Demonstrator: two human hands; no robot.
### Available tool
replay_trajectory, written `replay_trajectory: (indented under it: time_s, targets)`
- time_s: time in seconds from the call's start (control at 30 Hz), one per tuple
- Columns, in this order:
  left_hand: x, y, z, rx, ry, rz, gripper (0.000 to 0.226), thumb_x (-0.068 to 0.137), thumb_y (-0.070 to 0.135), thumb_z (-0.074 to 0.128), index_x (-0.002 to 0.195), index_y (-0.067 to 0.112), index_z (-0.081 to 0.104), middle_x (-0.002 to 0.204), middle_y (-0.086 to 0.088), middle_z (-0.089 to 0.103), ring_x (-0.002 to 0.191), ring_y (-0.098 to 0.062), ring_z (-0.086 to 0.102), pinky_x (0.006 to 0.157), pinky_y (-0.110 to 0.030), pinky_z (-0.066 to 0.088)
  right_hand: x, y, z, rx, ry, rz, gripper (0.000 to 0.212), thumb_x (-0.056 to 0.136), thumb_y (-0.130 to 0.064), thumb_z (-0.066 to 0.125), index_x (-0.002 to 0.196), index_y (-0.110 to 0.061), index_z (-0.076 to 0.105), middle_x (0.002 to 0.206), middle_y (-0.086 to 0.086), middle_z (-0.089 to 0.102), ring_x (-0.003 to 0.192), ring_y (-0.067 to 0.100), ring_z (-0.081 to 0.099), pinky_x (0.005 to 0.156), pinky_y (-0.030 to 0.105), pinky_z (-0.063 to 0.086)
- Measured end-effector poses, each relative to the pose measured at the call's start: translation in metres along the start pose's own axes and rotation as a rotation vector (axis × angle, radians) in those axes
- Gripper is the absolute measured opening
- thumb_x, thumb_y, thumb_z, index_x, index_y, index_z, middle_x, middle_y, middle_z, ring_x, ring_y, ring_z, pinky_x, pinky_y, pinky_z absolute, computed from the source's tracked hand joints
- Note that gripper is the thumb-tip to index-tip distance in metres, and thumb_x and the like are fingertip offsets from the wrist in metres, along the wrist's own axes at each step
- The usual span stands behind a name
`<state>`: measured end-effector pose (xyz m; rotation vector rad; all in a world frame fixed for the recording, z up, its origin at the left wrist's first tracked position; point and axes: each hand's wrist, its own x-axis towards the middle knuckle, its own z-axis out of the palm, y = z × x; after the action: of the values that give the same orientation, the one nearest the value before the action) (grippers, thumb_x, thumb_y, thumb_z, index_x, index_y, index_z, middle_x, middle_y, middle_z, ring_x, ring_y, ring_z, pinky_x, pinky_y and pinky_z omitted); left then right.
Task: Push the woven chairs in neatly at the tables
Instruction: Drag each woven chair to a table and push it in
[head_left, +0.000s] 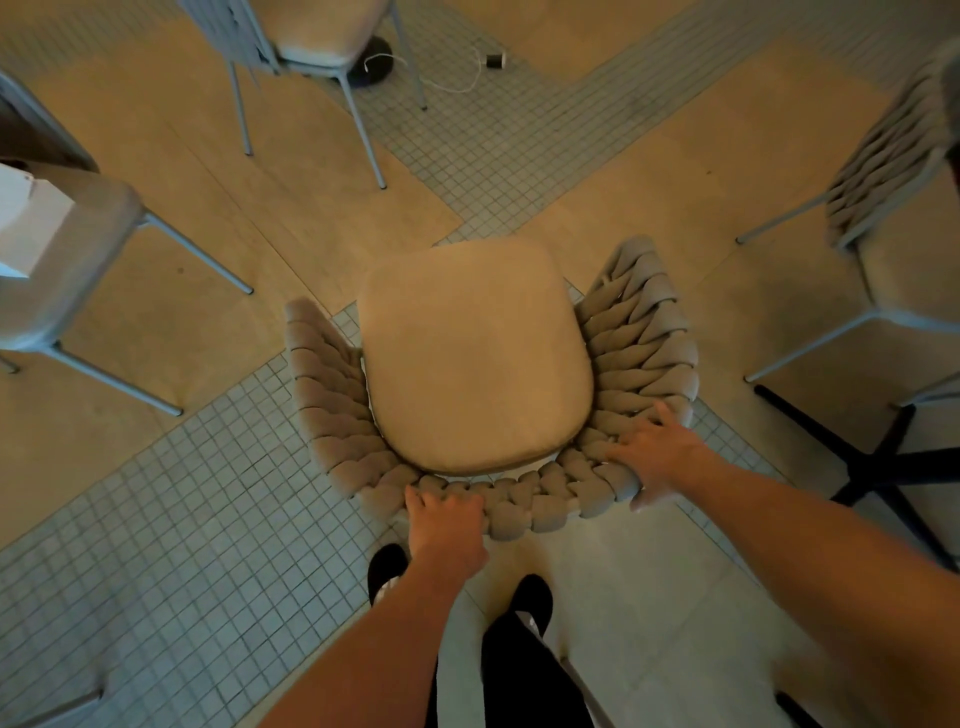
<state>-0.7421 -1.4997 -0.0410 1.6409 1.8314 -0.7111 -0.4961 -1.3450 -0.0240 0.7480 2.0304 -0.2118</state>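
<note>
The woven chair (613, 364) had thick, matt braided cloth around a soft suede-like seat cushion (475, 358); the floor (171, 493) mixed small matt tiles with smooth panels.

The grey braided-rope armchair with the tan cushion (475, 358) hides its own legs beneath its seat, and the left hand (445, 519) and right hand (655, 457) cover parts of its near back rim, their fingertips lost behind the rope. Three similar grey metal-legged chairs are cut off: one by the far edge (317, 36), one by the left edge (67, 270), one by the right edge (904, 218). The black cross-shaped table base (872, 467) runs out at the right, its top unseen, and the small dark object on a white cord (496, 61) is too small to identify.
</note>
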Motion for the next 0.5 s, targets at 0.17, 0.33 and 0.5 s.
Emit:
replay_trajectory:
  time_s: [0.17, 0.33, 0.5]
  targets:
    - [0.007, -0.002, 0.005, 0.042, 0.103, 0.047, 0.027, 0.092, 0.026, 0.059, 0.119, 0.029, 0.06, 0.113, -0.001, 0.064, 0.109, -0.03, 0.058, 0.098, -0.049, 0.04, 0.008, 0.01, 0.006, -0.073, -0.024, -0.028, 0.087, 0.081, -0.086, 0.048, 0.154, -0.042, 0.031, 0.152, -0.001, 0.047, 0.136, 0.03, 0.046, 0.116, 0.059, 0.02]
    - [0.008, -0.016, 0.003, 0.064, 0.104, 0.075, 0.031, 0.092, 0.019, 0.057, 0.12, 0.032, 0.062, 0.115, 0.0, 0.064, 0.111, -0.028, 0.057, 0.096, -0.048, 0.039, 0.006, -0.001, 0.004, -0.074, -0.024, -0.01, 0.081, 0.082, -0.087, 0.043, 0.145, -0.037, 0.044, 0.14, -0.003, 0.058, 0.127, 0.028, 0.053, 0.111, 0.061, 0.025]
    - [0.014, -0.058, 0.004, 0.186, 0.105, 0.134, 0.037, 0.091, 0.018, 0.052, 0.122, 0.035, 0.06, 0.113, 0.002, 0.066, 0.11, -0.027, 0.058, 0.097, -0.046, 0.038, -0.003, -0.046, 0.0, 0.026, -0.004, 0.042, 0.076, 0.084, -0.085, 0.044, 0.139, -0.033, 0.049, 0.134, 0.0, 0.06, 0.125, 0.028, 0.054, 0.107, 0.06, 0.028]
